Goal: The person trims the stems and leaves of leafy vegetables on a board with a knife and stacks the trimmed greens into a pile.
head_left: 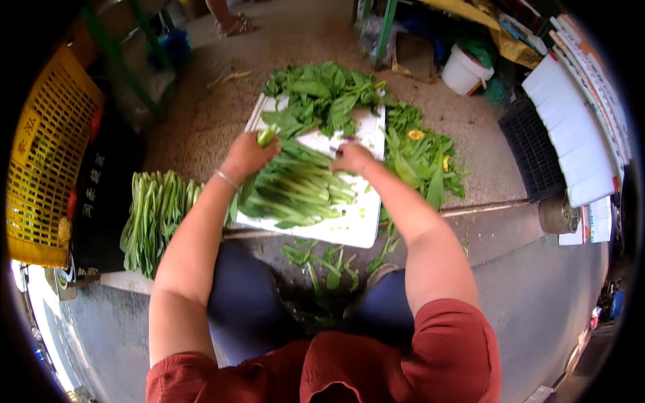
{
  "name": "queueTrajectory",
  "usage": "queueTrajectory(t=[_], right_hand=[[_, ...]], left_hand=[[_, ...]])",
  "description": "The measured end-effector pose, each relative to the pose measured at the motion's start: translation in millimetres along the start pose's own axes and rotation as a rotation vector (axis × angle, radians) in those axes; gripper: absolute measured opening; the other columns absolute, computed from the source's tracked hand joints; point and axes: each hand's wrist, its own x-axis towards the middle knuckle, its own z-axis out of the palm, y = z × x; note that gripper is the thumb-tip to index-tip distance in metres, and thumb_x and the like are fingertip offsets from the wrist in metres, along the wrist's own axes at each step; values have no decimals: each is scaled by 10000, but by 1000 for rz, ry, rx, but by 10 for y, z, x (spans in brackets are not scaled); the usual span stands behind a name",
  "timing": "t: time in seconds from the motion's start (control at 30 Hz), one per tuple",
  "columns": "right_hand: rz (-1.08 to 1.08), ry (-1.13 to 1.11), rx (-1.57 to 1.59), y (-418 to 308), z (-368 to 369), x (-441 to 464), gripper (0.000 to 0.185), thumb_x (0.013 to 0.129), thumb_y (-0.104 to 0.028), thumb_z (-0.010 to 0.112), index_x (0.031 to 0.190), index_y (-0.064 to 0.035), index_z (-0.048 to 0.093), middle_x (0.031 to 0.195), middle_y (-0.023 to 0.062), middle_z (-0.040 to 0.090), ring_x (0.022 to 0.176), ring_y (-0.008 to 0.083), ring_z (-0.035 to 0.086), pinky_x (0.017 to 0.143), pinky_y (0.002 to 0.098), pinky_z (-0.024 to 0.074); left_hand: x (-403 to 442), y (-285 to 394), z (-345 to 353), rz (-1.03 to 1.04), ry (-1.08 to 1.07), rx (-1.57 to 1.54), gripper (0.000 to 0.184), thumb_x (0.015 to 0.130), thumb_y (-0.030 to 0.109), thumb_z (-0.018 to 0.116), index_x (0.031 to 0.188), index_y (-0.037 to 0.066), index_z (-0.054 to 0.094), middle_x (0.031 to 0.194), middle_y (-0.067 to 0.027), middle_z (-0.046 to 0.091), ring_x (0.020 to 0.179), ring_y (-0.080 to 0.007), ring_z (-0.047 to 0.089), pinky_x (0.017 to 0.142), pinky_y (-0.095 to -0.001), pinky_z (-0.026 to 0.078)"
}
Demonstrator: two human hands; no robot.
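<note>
Nearest, loose leaves and stems (329,267) are scattered on the ground between two legs in dark blue trousers. Just beyond, a white board (363,232) is laid on the brown concrete floor (487,154). To its left, beside the left forearm, a thick bunch of leafy greens (154,211) is stacked with its leaves toward the near side. On the board, a row of leafy green stalks (306,188) is spread, the pale stem ends being turned to the right.

Over the far part of this row, both hands are held apart. The left hand (252,158) is curled closed around a green stem (267,136), whose pale end is left jutting out above the thumb. The right hand (353,160) is placed at the right side of the row, its fingers bent; a small dark item is seen at the fingertips, but it is too blurred to be named, and whether it is gripped cannot be told.

At the right edge of the board, loose leaves are heaped with a yellow round piece (416,135) among them. Across the board's far end, another pile of leaves (329,94) is spread. Farther off to the right, a white bucket (465,70) is seen; at the far left, another person's sandalled foot (235,25).
</note>
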Motion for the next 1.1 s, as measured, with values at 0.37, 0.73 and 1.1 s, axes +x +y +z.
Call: queueTrajectory(t=[0.37,0.73,1.1], right_hand=[[14,137,308,148,-11,137,197,648,-198,704,764,-58,627,732,78,635,670,174,602,648,299,477],[-285,488,425,-908,-1357,-476,234,717,-186,666,868,-8,654,730,63,647,632,112,596,600,243,469],[-386,346,692,-1297,-1355,-745,173,745,-113,671,834,33,643,717,39,617,613,86,545,572,222,442]], left_hand=[[3,-108,-82,18,42,30,187,760,116,655,913,21,604,648,-42,589,537,-100,549,476,-242,461],[-218,541,17,599,550,294,387,699,118,699,1076,136,612,1134,-103,549,1005,-271,507,858,-338,430],[-395,769,37,655,326,19,611,600,231,787,1156,120,558,1016,-134,616,868,-264,609,770,-323,474]])
